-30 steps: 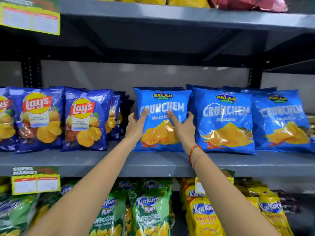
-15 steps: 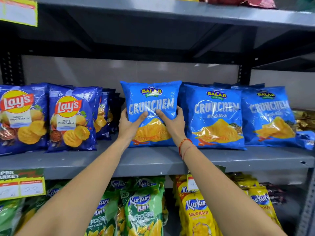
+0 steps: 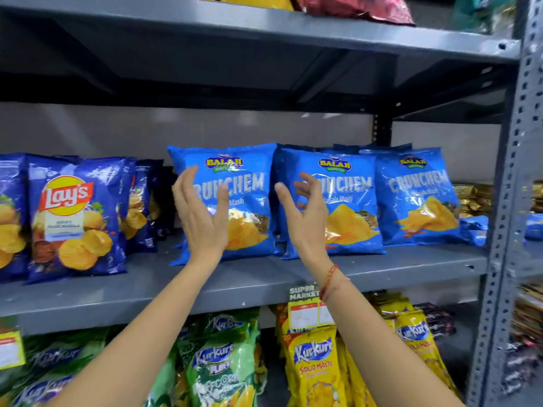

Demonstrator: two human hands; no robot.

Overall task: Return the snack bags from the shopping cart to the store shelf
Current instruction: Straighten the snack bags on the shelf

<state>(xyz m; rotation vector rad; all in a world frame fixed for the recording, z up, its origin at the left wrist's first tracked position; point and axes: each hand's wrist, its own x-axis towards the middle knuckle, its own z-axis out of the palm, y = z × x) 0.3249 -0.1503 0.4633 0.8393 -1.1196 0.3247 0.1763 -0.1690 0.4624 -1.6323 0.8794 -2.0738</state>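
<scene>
A light blue Balaji Crunchem bag [image 3: 249,177] stands upright on the grey middle shelf [image 3: 264,277], leftmost of a row of three such bags. My left hand [image 3: 201,218] hovers in front of its left half, fingers spread and holding nothing. My right hand [image 3: 305,218] is raised to the right of it, in front of the second Crunchem bag [image 3: 352,201], fingers apart and curled, empty. A red thread bracelet is on my right wrist. The shopping cart is out of view.
Dark blue Lay's bags [image 3: 73,215] fill the shelf's left side. A third Crunchem bag [image 3: 420,198] stands at the right. Green and yellow Kurkure bags [image 3: 314,365] sit on the shelf below. A perforated grey upright [image 3: 511,201] bounds the right side. The shelf above [image 3: 264,27] hangs close overhead.
Both hands have let go of the Crunchem bag and drawn back from it, fingers opening. The bag stays standing on the shelf. The camera has shifted right.
</scene>
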